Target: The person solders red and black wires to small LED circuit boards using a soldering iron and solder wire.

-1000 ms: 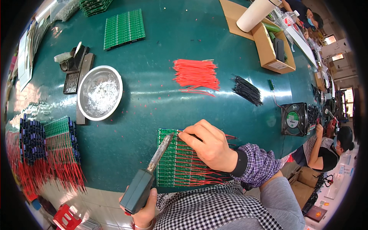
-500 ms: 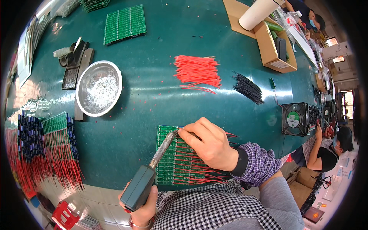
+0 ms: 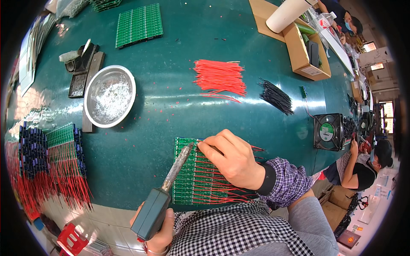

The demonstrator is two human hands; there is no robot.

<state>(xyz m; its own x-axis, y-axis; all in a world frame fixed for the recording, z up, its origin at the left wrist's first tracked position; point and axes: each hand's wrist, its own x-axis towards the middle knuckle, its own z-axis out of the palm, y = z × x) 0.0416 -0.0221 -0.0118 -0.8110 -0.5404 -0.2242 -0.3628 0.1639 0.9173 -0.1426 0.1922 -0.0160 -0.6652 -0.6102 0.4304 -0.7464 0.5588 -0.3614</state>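
My left hand (image 3: pixel 162 234) is wrapped round the dark handle of a soldering iron (image 3: pixel 150 213). Its long, scorched metal barrel slants up to the right, and the tip stands near the top of a green circuit board panel (image 3: pixel 181 175). My right hand (image 3: pixel 234 160) lies over that panel's upper right, thumb and forefinger pinched on a thin red wire, mostly hidden, at the top row of pads. Below the fingers, rows of red wires (image 3: pixel 209 182) run off the panel to the right. The panel lies flat near the table's front edge.
Beyond it lie loose red wires (image 3: pixel 220 79) and black wires (image 3: pixel 275 97). At left stand a metal bowl (image 3: pixel 89 104), a soldering-iron stand (image 3: pixel 77 85) and wired boards (image 3: pixel 64 145). A fan (image 3: pixel 328 132) and cardboard box (image 3: pixel 305 59) are right; another board panel (image 3: pixel 139 25) lies far off. Co-workers sit at right.
The soldering iron has drawn back slightly down and left, its tip coming away from the right fingertips. My right hand keeps its pinch at almost the same place.
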